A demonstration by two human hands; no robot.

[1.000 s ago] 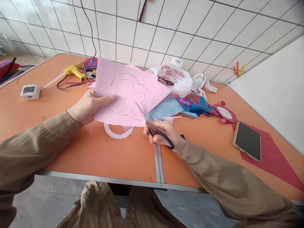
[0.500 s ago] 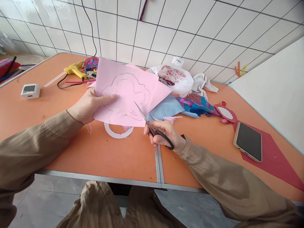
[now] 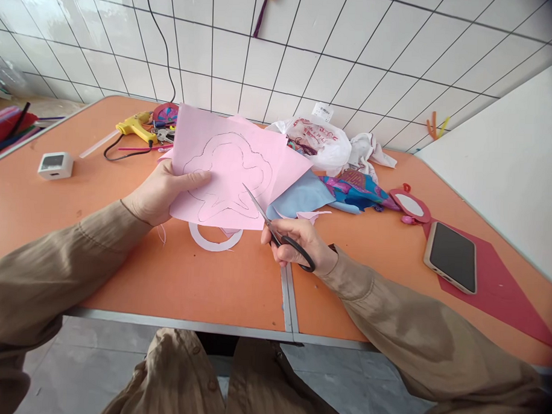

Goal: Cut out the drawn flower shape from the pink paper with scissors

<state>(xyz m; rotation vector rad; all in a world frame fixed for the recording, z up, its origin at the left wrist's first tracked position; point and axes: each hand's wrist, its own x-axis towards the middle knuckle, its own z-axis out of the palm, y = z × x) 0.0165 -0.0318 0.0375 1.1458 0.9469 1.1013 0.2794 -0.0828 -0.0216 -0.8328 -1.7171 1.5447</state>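
My left hand point(image 3: 161, 192) grips a sheet of pink paper point(image 3: 232, 160) by its left edge, thumb on the front. Drawn on the sheet is a rounded, flower-like double outline in dark line. In my right hand point(image 3: 299, 241) are scissors point(image 3: 275, 230) with black handles, fingers through the loops. Their blades lie over the lower right of the sheet, tip near the middle of the drawing; whether they touch the paper I cannot tell. Under the sheet's lower edge a pale ring point(image 3: 215, 247) rests on the table, its upper part hidden.
A yellow glue gun point(image 3: 137, 127) and a small white box point(image 3: 55, 165) stand at the left. Behind the sheet are a white plastic bag point(image 3: 326, 145), blue material point(image 3: 301, 196) and a colourful cloth piece point(image 3: 358, 189). A phone point(image 3: 452, 256) lies on red sheet material point(image 3: 495, 281) at the right.
Almost nothing differs. The pink sheet and the scissors have shifted very slightly left, with both hands keeping their hold.
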